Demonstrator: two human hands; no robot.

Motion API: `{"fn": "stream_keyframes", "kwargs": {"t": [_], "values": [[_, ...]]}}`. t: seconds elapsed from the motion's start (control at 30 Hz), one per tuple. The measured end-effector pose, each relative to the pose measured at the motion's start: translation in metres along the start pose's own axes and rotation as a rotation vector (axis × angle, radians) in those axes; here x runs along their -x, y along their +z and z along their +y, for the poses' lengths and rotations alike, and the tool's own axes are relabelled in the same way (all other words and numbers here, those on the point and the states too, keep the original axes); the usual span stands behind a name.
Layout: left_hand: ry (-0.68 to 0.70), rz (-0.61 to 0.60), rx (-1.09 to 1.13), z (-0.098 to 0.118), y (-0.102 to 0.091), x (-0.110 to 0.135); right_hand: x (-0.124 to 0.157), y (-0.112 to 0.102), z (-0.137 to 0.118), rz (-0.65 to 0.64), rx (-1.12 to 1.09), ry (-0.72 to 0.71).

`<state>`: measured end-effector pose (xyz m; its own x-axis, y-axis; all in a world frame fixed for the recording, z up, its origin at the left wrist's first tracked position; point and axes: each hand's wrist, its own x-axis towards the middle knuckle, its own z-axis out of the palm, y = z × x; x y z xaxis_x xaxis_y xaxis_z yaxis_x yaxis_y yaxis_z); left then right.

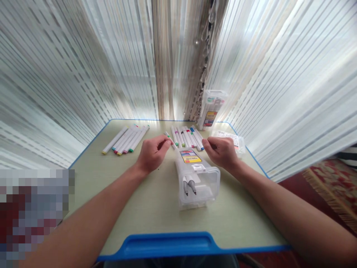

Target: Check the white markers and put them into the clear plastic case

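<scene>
My left hand (153,153) is closed, thumb against fingers, on a white marker (174,146) with a green band. My right hand (221,152) is curled closed beside the right end of a row of white markers (187,137); whatever its fingers may hold is hidden. Between my forearms a clear plastic marker case (182,203) lies on its side, its open end towards me. Two markers (192,187) with grey, dark-tipped ends show inside it. A yellow and blue label is on its upper side.
At the left lies another group of white markers (126,139) with coloured ends. A second clear case (210,111) stands at the table's back right, near a clear plastic piece (239,143) lying down. The table (134,208) has a blue edge; string curtains (125,56) hang behind it.
</scene>
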<state>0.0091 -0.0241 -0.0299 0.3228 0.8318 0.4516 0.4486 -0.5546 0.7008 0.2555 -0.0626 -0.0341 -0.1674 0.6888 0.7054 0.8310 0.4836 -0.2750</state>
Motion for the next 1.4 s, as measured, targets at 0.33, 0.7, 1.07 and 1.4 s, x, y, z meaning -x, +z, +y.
{"fn": "stream_keyframes", "kwargs": {"t": [0.33,0.7,1.07,1.4], "values": [[0.018,-0.026,0.006,-0.0005,0.004,0.0005,-0.0022,-0.0015,0.0013,-0.028,0.034,0.009],[0.037,-0.01,0.011,-0.0022,0.0042,-0.0003,-0.0013,-0.0024,0.0019,-0.025,0.081,0.008],[0.064,0.005,0.042,-0.0053,0.0071,0.0003,-0.0009,-0.002,0.0018,-0.052,0.104,-0.046],[0.076,-0.002,0.027,-0.0062,0.0102,-0.0004,-0.0003,-0.0019,0.0057,-0.029,0.102,-0.076]]}}
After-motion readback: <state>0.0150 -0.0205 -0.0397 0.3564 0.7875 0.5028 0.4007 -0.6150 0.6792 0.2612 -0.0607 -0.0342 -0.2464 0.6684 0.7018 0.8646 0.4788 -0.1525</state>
